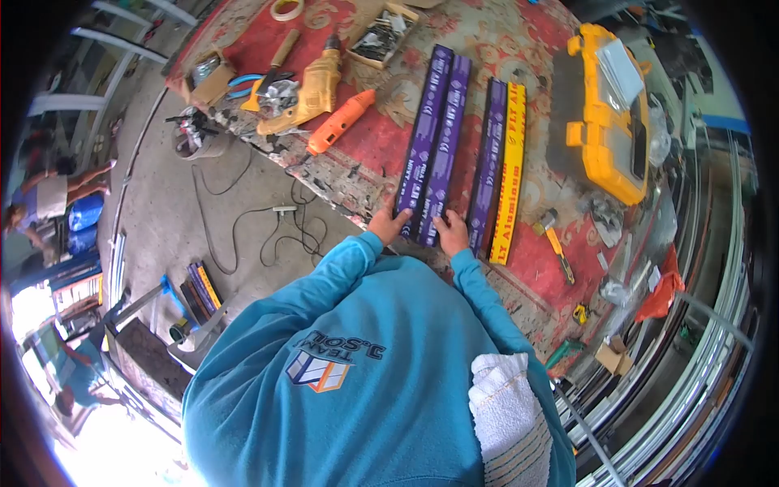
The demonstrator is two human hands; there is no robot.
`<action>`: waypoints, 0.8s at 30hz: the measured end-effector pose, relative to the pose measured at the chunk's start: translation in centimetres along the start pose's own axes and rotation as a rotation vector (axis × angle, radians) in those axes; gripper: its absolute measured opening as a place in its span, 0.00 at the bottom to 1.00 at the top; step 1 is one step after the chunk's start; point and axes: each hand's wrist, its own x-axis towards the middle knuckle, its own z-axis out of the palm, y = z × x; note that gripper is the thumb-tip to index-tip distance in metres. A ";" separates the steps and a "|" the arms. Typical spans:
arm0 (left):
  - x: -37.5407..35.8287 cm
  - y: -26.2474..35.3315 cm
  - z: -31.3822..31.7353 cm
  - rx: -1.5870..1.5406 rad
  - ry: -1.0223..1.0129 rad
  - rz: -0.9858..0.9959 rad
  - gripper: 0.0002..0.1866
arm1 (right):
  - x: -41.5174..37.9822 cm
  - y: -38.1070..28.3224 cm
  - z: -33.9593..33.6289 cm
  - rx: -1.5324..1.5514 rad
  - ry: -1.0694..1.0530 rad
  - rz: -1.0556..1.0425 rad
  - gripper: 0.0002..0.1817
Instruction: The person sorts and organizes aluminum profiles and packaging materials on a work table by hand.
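Observation:
Two long bars in purple printed film, a left purple-wrapped bar (425,122) and a right purple-wrapped bar (451,134), lie side by side on the worktable. My left hand (388,225) grips the near end of the left bar, thumb on top. At the near end of the right bar, my right hand (452,233) is closed with its thumb on the film; the fingers are partly hidden along the edges. Just right of my hands rest another purple-wrapped bar (487,154) and a yellow-wrapped bar (509,174) with red "Aluminum" lettering, touching each other.
A worn red patterned carpet (369,150) covers the table. Left lie an orange power tool (341,122), a yellow drill (318,93) and a box of hardware (381,36). Right are a yellow case (604,114) and a utility knife (560,253). Cables (235,215) cross the floor; people are far left.

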 end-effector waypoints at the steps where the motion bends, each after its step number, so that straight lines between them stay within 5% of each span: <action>1: -0.1 0.5 -0.3 0.164 0.024 0.008 0.41 | 0.2 0.3 0.1 0.005 -0.019 -0.023 0.29; 3: -0.6 1.6 -0.7 0.236 0.029 -0.019 0.44 | 0.1 0.7 0.4 0.221 0.009 -0.046 0.32; 8: -0.7 4.2 -1.7 0.368 0.030 0.112 0.57 | 0.5 -0.6 -0.3 0.155 -0.032 -0.098 0.33; 16: 0.7 7.7 -1.9 0.434 0.001 0.085 0.55 | 1.3 -2.7 0.5 0.105 0.061 -0.256 0.33; 19: 1.2 7.1 -1.8 0.822 0.121 0.035 0.49 | 1.6 -2.5 -0.3 0.234 -0.124 -0.081 0.34; 21: 0.8 7.2 -1.9 0.796 0.081 0.020 0.48 | 2.2 -2.3 -1.2 -0.143 -0.196 -0.102 0.35; 24: 0.2 6.7 -1.6 0.815 0.101 0.059 0.48 | 1.9 -3.0 -1.9 -0.046 -0.180 -0.112 0.34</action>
